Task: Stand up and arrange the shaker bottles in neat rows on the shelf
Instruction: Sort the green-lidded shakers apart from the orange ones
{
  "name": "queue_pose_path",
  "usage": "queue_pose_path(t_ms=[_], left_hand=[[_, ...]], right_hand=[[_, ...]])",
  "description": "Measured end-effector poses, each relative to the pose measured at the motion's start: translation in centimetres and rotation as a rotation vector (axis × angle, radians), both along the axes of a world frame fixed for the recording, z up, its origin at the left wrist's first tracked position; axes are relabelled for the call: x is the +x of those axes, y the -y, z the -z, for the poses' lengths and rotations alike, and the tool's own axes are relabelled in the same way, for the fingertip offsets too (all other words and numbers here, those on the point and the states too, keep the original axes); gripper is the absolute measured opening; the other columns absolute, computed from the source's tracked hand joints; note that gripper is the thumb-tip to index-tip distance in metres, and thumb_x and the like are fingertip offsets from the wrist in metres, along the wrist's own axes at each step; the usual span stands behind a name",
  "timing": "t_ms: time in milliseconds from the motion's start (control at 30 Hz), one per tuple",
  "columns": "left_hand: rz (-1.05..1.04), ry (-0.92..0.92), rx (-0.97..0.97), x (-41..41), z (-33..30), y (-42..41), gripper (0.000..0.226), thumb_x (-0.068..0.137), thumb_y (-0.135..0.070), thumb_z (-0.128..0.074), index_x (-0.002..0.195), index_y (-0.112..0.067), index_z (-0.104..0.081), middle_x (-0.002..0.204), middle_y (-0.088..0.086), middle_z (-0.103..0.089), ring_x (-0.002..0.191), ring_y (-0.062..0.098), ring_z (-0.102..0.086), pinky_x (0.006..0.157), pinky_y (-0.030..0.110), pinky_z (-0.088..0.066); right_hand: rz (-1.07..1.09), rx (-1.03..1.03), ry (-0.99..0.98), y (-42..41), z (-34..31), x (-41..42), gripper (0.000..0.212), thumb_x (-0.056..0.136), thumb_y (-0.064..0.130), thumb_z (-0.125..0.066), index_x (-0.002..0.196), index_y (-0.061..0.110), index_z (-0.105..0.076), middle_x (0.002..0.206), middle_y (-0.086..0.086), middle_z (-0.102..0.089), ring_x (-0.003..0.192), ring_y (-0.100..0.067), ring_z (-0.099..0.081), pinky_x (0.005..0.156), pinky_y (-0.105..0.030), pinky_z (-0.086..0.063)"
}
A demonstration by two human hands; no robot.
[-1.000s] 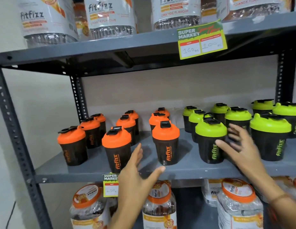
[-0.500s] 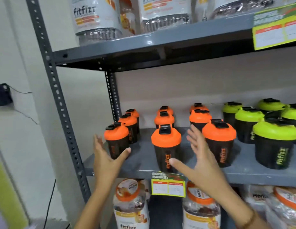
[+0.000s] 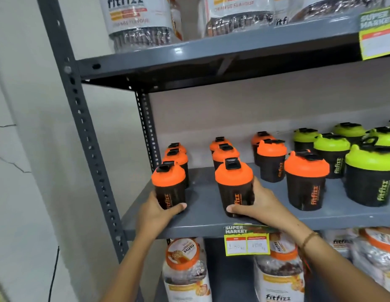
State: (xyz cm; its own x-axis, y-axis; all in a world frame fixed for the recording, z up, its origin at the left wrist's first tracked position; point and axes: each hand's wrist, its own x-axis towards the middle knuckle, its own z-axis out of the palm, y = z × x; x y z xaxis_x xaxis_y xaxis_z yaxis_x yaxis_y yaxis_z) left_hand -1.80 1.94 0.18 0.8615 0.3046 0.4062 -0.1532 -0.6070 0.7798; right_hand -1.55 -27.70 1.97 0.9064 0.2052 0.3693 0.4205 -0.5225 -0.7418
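Black shaker bottles stand upright on the grey middle shelf (image 3: 202, 214). Those with orange lids form three columns on the left; the green-lidded shakers (image 3: 369, 177) are on the right. My left hand (image 3: 156, 211) grips the front-left orange shaker (image 3: 169, 184) near its base. My right hand (image 3: 258, 203) wraps the front orange shaker of the middle column (image 3: 233, 184), thumb across its bottom. Both bottles rest on the shelf near its front edge. Another orange shaker (image 3: 306, 177) stands free to the right.
A perforated grey upright (image 3: 85, 131) bounds the shelf on the left, with a white wall beyond. Large fitfizz jars (image 3: 137, 20) fill the shelf above and the one below (image 3: 185, 271). A yellow price tag (image 3: 246, 241) hangs from the shelf's front lip.
Both hands, open and hovering before, have closed on the two front orange shakers. The view has shifted left and closer to the shelf.
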Motion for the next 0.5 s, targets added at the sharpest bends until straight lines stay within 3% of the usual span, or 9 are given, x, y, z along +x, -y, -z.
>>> queue_pose_path(t_ms=[100,200,500], left_hand=[[-0.058,0.001,0.074,-0.1,0.2,0.3,0.084,0.043,-0.078,-0.074,0.110,-0.035,-0.049,0.109,-0.007,-0.070,0.096,0.020,-0.067,0.082,0.045,-0.055],[-0.090,-0.013,0.120,-0.2,0.2,0.6,0.086,0.043,-0.083,-0.070,0.112,-0.036,-0.048,0.111,-0.007,-0.069,0.098,0.020,-0.067,0.078,0.040,-0.054],[-0.114,-0.026,0.163,-0.4,0.2,0.8,0.096,0.044,-0.088,-0.064,0.120,-0.032,-0.048,0.115,-0.007,-0.068,0.101,0.020,-0.066,0.073,0.034,-0.050]], right_hand=[[-0.117,0.092,-0.064,0.1,-0.1,1.1,0.081,0.054,0.056,-0.090,0.117,0.065,-0.039,0.129,0.015,-0.062,0.116,-0.004,-0.061,0.102,-0.038,-0.049],[-0.169,0.124,-0.108,0.5,-0.1,2.0,0.078,0.051,0.056,-0.092,0.109,0.074,-0.043,0.129,0.016,-0.064,0.118,-0.004,-0.062,0.105,-0.042,-0.048],[-0.099,0.086,-0.045,0.6,0.3,2.5,0.078,0.054,0.058,-0.089,0.113,0.062,-0.038,0.120,0.021,-0.061,0.112,-0.003,-0.062,0.100,-0.037,-0.051]])
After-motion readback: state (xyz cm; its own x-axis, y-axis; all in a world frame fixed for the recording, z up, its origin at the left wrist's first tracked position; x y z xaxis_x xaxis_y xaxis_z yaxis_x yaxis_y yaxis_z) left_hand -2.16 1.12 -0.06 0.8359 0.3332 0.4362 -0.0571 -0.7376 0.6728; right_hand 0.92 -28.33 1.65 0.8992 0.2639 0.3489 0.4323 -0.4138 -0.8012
